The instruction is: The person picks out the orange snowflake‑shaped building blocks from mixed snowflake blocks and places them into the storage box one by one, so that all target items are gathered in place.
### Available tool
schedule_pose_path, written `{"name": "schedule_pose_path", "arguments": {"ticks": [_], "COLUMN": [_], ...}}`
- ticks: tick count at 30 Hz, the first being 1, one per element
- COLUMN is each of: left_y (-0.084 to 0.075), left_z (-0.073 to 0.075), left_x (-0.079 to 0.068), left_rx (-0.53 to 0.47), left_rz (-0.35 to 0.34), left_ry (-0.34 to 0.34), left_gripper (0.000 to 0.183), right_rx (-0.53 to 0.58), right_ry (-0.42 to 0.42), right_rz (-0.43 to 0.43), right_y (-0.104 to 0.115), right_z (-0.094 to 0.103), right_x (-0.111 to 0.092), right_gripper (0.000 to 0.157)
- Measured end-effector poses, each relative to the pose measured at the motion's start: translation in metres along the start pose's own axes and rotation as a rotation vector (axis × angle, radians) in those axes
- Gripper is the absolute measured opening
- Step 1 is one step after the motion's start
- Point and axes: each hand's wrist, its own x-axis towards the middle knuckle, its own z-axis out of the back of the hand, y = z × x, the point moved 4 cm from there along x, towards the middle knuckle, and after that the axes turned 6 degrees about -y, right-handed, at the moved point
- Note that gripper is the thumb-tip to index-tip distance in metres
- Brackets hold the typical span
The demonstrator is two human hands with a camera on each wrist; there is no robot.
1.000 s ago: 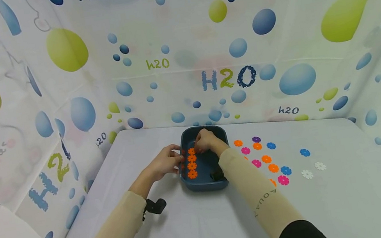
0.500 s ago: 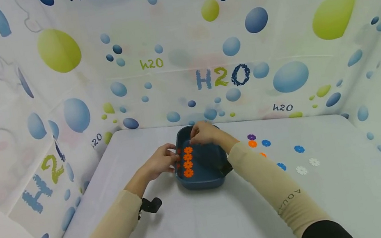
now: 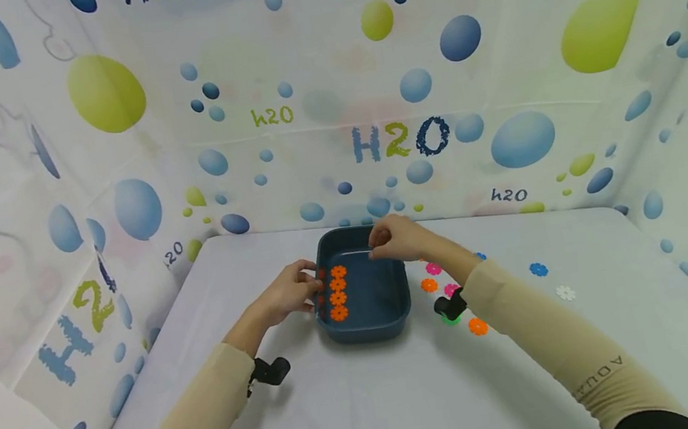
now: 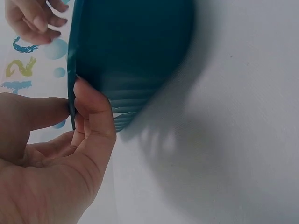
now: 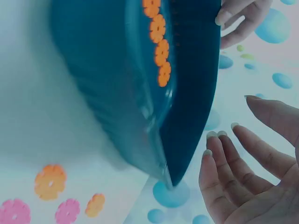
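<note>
A dark blue-green rectangular tub (image 3: 369, 332) stands on the white-covered table. Along its left side, several orange flower-shaped pieces (image 3: 338, 298) lie in a column on the floor of the tub. My left hand (image 3: 285, 293) pinches the tub's left rim, thumb on one face and fingers on the other, as the left wrist view shows up close. Over the tub's far right rim hovers my right hand (image 3: 407, 237). In the right wrist view its fingers (image 5: 261, 161) are relaxed and apart from the thumb, holding nothing.
Right of the tub, loose flower-shaped pieces lie scattered: orange (image 3: 478, 327), pink (image 3: 434, 268), blue (image 3: 538, 269) and white (image 3: 565, 293), some partly hidden by my right forearm. A printed curtain (image 3: 291, 50) rises behind the table.
My right hand has lifted out of the tub's far part and moved right to its far right rim. My left hand stays on the left rim.
</note>
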Motion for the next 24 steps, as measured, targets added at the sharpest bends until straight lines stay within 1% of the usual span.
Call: {"name": "schedule_pose_path", "arguments": {"ticks": [5, 11, 24], "left_y": [-0.002, -0.002, 0.0], "left_z": [0.0, -0.002, -0.001], "left_x": [0.0, -0.002, -0.003], "left_rx": [0.0, 0.006, 0.003], "left_rz": [0.0, 0.006, 0.007], "left_ry": [-0.002, -0.008, -0.023], "left_gripper": [0.044, 0.045, 0.044], "right_rx": [0.0, 0.018, -0.021], "right_ry": [-0.027, -0.034, -0.052], "right_rz": [0.011, -0.002, -0.063], "right_y": [-0.01, -0.025, -0.074], "right_z": [0.01, 0.02, 0.04], "right_x": [-0.017, -0.041, -0.083], "right_gripper": [0.031, 0.032, 0.028]}}
